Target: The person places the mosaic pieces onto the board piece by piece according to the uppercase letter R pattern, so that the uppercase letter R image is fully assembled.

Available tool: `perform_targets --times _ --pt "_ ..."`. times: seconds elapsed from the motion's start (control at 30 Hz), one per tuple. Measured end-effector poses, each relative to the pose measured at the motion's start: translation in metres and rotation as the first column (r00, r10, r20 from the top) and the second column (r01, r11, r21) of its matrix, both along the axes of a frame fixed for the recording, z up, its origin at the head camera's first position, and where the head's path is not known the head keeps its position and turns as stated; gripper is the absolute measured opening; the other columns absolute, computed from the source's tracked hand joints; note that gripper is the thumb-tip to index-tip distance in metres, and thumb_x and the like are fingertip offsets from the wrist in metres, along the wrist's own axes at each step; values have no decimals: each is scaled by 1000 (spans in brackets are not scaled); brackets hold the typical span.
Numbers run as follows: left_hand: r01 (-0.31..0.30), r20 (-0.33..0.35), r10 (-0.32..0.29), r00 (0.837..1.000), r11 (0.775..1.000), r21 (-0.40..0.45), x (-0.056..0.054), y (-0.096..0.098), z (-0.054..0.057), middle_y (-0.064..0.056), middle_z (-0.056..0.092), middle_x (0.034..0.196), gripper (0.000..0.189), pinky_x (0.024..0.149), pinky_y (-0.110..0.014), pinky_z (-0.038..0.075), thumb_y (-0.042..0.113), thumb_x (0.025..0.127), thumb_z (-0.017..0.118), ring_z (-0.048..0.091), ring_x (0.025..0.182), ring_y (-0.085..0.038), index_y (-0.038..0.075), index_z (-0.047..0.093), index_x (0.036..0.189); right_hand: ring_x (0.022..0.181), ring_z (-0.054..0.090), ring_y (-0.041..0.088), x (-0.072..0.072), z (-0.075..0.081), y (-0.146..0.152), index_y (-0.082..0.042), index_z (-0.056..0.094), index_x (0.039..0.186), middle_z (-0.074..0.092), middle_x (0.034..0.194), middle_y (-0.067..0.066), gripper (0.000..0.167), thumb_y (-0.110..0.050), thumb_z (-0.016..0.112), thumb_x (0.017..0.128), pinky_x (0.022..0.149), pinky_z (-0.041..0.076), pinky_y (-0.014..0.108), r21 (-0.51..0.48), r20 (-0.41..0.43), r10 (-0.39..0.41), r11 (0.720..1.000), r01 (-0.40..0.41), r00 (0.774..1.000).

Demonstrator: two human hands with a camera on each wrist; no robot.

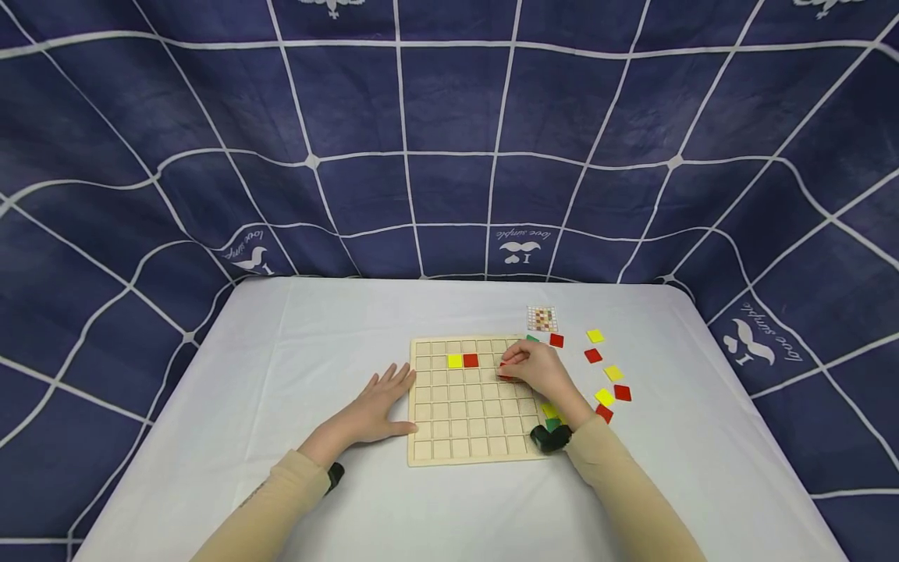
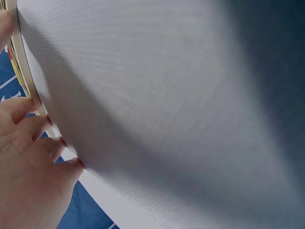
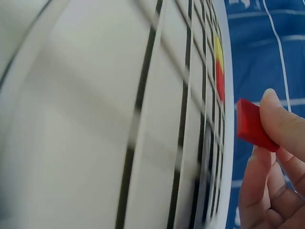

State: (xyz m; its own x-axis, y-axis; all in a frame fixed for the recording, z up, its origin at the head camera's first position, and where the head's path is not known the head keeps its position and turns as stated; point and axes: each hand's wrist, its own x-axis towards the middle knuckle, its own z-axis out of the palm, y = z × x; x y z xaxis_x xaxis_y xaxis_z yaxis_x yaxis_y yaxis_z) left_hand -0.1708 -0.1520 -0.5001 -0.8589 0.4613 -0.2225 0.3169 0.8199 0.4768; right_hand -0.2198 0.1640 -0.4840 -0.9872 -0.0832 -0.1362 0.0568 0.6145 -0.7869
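One red tile (image 3: 249, 124) in right grip (image 1: 544, 371), board (image 1: 469, 407) beneath

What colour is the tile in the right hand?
The tile is red, clearest in the right wrist view.

Head view bright, L wrist w/ soft shadow across tablecloth (image 2: 157, 86), R wrist w/ board (image 3: 90, 119) blurry up close.

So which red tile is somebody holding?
The red tile pinched by the right hand; another is on the board beside a yellow tile, and the others lie on the table.
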Motion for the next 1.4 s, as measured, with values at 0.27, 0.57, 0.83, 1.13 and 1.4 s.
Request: perform_targets --times 0.27,0.57,0.83,1.13,1.4 --pt "10 5 -10 1000 1000 17 0 1 1 -14 17 164 95 123 -57 7 46 84 74 7 153 -36 3 27 155 68 65 7 -3 -7 -46 -12 74 88 72 77 -4 14 -16 83 79 70 52 24 -68 -28 111 991 -113 993" --pt "9 9 -9 1000 1000 8 0 0 1 -13 17 165 95 123 -57 9 45 84 75 7 154 -35 4 27 155 69 60 8 -7 -13 -66 -14 77 90 73 82 -2 6 -15 78 84 67 51 24 -13 -70 201 979 -203 977" --pt "3 5 -3 1000 1000 10 -1 -2 -1 -13 16 165 95 123 -57 8 47 84 74 6 154 -35 5 27 155 79 60 10 -5 -12 -75 -11 79 92 69 91 2 8 -12 77 84 71 52 25 123 -145 270 960 -253 952" --pt "1 13 -1 1000 1000 9 0 -4 0 -12 16 165 94 124 -56 8 46 85 74 5 154 -34 5 26 156 74 57 10 -1 -4 -79 -9 77 92 64 87 2 7 -8 75 85 68 50 22 181 -140 260 955 -234 955" --pt "8 10 -8 1000 1000 23 -1 -1 1 -14 17 165 94 124 -57 6 46 85 74 5 154 -36 4 27 155 78 61 9 -1 10 -41 -9 75 101 70 92 0 14 -12 74 87 73 53 24 57 -99 204 978 -199 974"
